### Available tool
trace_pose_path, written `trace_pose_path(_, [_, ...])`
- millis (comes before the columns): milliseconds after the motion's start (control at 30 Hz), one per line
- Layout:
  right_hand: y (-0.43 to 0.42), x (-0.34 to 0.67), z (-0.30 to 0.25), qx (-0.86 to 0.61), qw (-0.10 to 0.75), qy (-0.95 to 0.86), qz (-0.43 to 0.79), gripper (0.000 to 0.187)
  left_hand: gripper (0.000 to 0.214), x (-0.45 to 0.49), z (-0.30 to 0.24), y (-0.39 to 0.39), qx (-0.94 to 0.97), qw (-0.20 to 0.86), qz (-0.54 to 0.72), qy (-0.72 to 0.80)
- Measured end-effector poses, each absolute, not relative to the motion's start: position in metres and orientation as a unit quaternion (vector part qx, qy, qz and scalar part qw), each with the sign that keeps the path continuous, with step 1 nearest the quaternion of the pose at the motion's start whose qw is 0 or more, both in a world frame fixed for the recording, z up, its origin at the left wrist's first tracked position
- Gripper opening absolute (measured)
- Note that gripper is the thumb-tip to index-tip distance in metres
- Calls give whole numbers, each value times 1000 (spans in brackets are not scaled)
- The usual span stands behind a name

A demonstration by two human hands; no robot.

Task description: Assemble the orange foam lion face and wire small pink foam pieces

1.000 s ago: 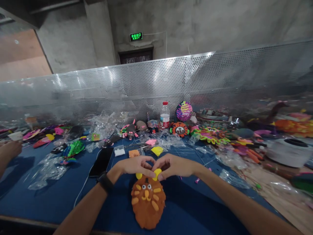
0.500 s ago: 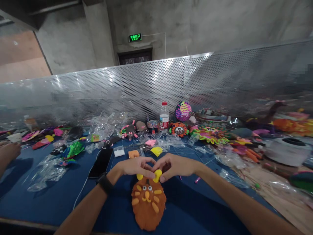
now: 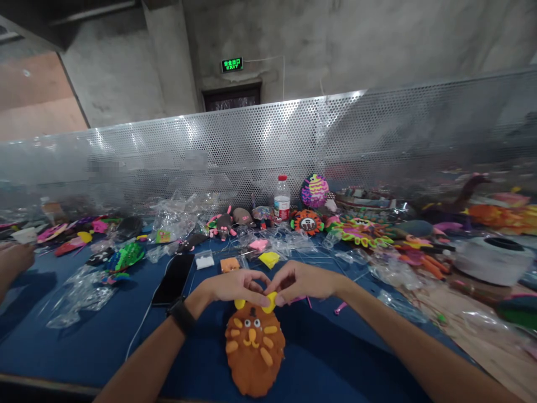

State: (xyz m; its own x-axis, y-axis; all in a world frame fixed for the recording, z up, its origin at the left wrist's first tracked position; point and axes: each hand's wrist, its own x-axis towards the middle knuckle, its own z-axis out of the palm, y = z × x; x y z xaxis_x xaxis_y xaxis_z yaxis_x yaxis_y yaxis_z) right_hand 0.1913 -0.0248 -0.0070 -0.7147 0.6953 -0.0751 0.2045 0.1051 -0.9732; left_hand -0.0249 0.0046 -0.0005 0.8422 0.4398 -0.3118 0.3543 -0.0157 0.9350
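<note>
On the blue table in front of me lies an orange-brown clay lion (image 3: pixel 254 369) with googly eyes, yellow-orange clay strips on its face and a yellow ear at its upper left. A second yellow clay ear (image 3: pixel 269 303) sits at the upper right of its head. My left hand (image 3: pixel 243 288) pinches this ear from the left, its thumb lying along it. From the other side, my right hand (image 3: pixel 293 284) presses thumb and fingers around the same ear. Where the ear meets the head, fingers partly hide it.
Behind my hands lie a yellow clay piece (image 3: pixel 269 258), an orange clay packet (image 3: pixel 230 265) and a white packet (image 3: pixel 205 259). A phone (image 3: pixel 173 281) with a cable is at left, a water bottle (image 3: pixel 282 198) at the back. Another person's hand (image 3: pixel 14 260) shows far left.
My right hand has shifted slightly, its thumb now higher against the yellow ear. My left hand and the lion stay nearly in place.
</note>
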Motion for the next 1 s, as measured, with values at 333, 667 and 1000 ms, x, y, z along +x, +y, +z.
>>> trace_pose_path(333, [-22,196,-3,-377,154,-767,496,43,28,-46,29,11,832,460,41,308])
trace_pose_path(667, [-17,197,-8,-394,191,-819,371,30,57,-66,36,24,897,325,-134,269])
trace_pose_path(1000, [-16,196,-11,-393,184,-823,367,30,39,-57,27,23,905,336,-68,253])
